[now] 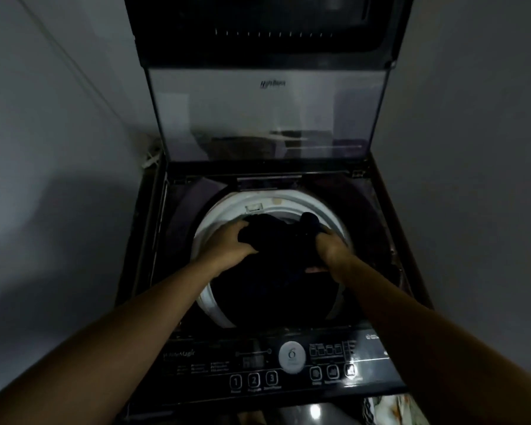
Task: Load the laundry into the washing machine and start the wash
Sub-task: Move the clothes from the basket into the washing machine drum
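Both hands — left hand (227, 240), right hand (331, 246) — clamp a dark garment (276, 271) over the washing machine's drum rim (215, 216); loading step — next, push it down and let go.

Dim, low light throughout. Plain pale wall (43, 133) left of the dark cabinet (258, 23) overhead, crossed by a thin diagonal line. Matching bare wall (478, 148) right of that cabinet. Soft shadow low on the left wall. Patterned cloth (390, 409) far below the cabinet, at the bottom edge.
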A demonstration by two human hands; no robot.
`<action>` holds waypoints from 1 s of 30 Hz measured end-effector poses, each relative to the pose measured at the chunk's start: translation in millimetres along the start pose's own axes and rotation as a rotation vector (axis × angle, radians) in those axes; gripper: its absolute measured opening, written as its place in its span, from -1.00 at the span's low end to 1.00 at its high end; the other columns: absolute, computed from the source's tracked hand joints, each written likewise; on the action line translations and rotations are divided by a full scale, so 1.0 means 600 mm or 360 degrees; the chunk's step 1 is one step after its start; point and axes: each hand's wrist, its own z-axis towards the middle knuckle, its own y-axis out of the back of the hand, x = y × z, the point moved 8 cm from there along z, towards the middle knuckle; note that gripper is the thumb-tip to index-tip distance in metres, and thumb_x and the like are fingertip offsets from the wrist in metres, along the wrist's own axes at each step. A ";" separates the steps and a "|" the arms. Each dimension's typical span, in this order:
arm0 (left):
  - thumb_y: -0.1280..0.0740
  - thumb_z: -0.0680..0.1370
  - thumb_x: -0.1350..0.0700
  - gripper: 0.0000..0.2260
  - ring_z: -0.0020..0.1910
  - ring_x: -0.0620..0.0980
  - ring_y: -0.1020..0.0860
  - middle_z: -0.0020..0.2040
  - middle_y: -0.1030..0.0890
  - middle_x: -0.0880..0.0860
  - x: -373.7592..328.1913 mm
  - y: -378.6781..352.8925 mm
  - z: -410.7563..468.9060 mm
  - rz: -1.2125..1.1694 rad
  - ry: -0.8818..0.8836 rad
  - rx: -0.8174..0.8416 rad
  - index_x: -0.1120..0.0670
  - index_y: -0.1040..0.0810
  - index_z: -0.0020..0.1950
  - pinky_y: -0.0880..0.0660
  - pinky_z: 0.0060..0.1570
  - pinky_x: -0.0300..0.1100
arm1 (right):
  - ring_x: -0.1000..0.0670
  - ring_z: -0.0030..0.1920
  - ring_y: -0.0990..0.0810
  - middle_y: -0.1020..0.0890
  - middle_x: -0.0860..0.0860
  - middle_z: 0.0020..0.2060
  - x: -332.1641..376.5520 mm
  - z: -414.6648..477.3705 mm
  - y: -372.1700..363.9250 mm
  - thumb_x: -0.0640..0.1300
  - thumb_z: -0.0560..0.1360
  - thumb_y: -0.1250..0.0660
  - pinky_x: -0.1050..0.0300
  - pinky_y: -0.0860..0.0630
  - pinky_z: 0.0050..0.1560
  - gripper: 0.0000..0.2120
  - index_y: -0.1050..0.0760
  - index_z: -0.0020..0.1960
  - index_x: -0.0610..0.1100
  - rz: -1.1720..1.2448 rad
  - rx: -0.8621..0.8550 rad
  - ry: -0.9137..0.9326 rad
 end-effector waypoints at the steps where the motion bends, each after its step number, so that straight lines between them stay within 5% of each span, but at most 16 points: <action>1: -0.53 0.40 -0.03 -0.34 0.30 0.06 -0.50 0.34 -0.52 0.00 0.015 -0.004 0.013 0.0122 0.0027 0.0004 -0.04 -0.41 0.47 -0.47 0.31 -0.05 | -0.12 -0.04 -0.63 -0.62 -0.08 0.15 -0.010 0.016 -0.011 0.02 0.69 -0.19 -0.01 -0.63 -0.32 -0.74 -0.46 0.36 0.06 0.0014 0.0013 -0.0020; 4: -0.42 0.38 -0.12 -0.35 0.37 0.10 -0.42 0.41 -0.45 0.04 0.060 -0.017 0.036 0.0442 0.0153 0.0062 -0.05 -0.40 0.45 -0.44 0.34 0.01 | -0.08 -0.04 -0.63 -0.61 -0.08 0.16 -0.030 0.059 -0.041 -0.08 0.69 -0.20 0.03 -0.60 -0.13 -0.66 -0.43 0.46 0.01 0.0029 0.0067 0.0006; 9: -0.34 0.49 0.11 -0.59 0.32 0.07 -0.46 0.36 -0.49 0.06 0.097 -0.015 0.050 0.0609 0.0174 0.0060 0.05 -0.52 0.36 -0.46 0.29 -0.09 | -0.19 0.19 -0.63 -0.57 -0.11 0.31 -0.052 0.107 -0.093 -0.13 0.57 -0.30 -0.13 -0.64 0.07 -0.54 -0.42 0.45 0.10 -0.0094 0.0226 0.0065; 12: -0.32 0.49 0.13 -0.55 0.34 0.06 -0.44 0.37 -0.48 0.06 0.108 -0.014 0.052 0.0554 0.0187 0.0097 0.02 -0.49 0.39 -0.43 0.34 -0.09 | -0.22 0.11 -0.63 -0.54 -0.16 0.32 -0.070 0.133 -0.107 -0.12 0.56 -0.31 -0.16 -0.65 -0.10 -0.55 -0.44 0.44 0.06 -0.0166 0.0243 0.0054; 19: -0.38 0.50 0.09 -0.55 0.30 0.00 -0.49 0.38 -0.49 0.03 0.083 0.004 0.029 0.0448 0.0164 0.0062 0.00 -0.49 0.40 -0.43 0.27 -0.20 | -0.04 -0.18 -0.53 -0.57 -0.08 -0.08 -0.042 0.079 -0.105 -0.21 0.64 -0.23 0.07 -0.45 -0.22 -0.80 -0.57 0.07 0.03 -0.0228 0.0287 0.0069; 24: -0.38 0.51 0.10 -0.61 0.21 0.03 -0.54 0.30 -0.55 0.06 0.017 0.018 -0.002 0.0341 0.0062 0.0026 0.01 -0.52 0.35 -0.50 0.16 -0.18 | 0.10 -0.57 -0.46 -0.53 0.01 -0.51 0.007 0.025 -0.063 -0.30 0.65 -0.21 0.29 -0.32 -0.56 -0.82 -0.54 0.15 -0.14 -0.0242 0.0269 0.0148; 30: -0.41 0.50 0.06 -0.58 0.29 0.04 -0.50 0.39 -0.46 0.08 -0.107 0.033 -0.044 0.0256 -0.0111 -0.0068 -0.03 -0.50 0.36 -0.48 0.25 -0.12 | 0.00 -0.38 -0.43 -0.51 -0.05 -0.28 0.099 -0.080 0.020 -0.28 0.60 -0.27 0.21 -0.33 -0.43 -0.84 -0.57 0.07 -0.09 -0.0328 0.0236 0.0441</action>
